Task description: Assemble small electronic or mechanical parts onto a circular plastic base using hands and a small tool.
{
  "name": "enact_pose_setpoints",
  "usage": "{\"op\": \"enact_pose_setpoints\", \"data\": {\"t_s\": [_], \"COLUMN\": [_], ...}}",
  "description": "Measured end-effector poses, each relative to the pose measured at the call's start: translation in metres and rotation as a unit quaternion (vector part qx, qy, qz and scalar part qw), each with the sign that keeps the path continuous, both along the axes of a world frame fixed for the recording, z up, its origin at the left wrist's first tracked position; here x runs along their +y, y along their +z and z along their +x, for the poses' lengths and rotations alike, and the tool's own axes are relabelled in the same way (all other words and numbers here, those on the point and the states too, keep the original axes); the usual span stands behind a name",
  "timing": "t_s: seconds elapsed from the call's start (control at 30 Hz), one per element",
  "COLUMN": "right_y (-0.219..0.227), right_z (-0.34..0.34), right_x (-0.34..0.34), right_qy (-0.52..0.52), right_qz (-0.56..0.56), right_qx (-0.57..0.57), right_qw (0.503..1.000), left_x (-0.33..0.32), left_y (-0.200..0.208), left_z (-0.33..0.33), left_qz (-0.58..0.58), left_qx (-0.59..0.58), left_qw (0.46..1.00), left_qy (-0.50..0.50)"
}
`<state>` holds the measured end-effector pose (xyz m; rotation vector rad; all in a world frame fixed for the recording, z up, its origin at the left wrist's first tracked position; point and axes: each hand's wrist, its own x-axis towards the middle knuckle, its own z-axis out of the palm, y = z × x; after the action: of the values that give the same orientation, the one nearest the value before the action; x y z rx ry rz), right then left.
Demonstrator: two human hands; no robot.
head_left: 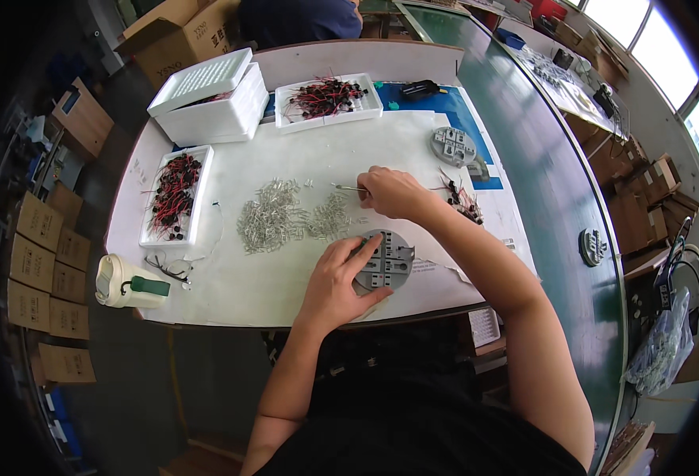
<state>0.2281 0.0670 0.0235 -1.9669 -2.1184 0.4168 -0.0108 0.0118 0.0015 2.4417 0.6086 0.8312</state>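
My left hand grips a grey round plastic base near the table's front edge, thumb at its near side and fingers reaching over its left and far sides. The base has dark slots and raised blocks on its face. Beyond it, my right hand is closed on thin metal tweezers whose tips point left. Below those tips lies a small heap of clear or metallic small parts. A larger heap of the same parts spreads to its left.
White trays of red-and-black wired components stand at the left and back, beside a lidded white foam box. Another grey base lies back right. Glasses and a cream bottle sit front left. A green conveyor runs along the right.
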Motion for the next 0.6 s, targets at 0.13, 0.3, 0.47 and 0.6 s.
{"op": "enact_pose_setpoints", "data": {"t_s": [0.13,0.3,0.47,0.6], "right_y": [0.002,0.001,0.022,0.038], "right_z": [-0.002,-0.006,0.005,0.006], "right_x": [-0.001,-0.019,-0.049,-0.069], "right_qy": [0.008,-0.013,-0.07,-0.151], "right_qz": [-0.033,0.028,0.115,0.046], "right_qx": [-0.01,0.011,0.065,0.222], "right_qw": [0.999,0.999,0.989,0.962], "left_x": [-0.003,-0.009,-0.007,-0.008], "left_y": [0.0,-0.004,-0.001,0.0], "left_z": [0.001,-0.003,-0.004,-0.004], "left_qz": [-0.007,-0.028,-0.045,-0.06], "left_qx": [0.008,0.005,-0.014,-0.018], "left_qw": [1.0,1.0,0.999,0.998], "left_qy": [-0.003,-0.005,0.015,0.028]}}
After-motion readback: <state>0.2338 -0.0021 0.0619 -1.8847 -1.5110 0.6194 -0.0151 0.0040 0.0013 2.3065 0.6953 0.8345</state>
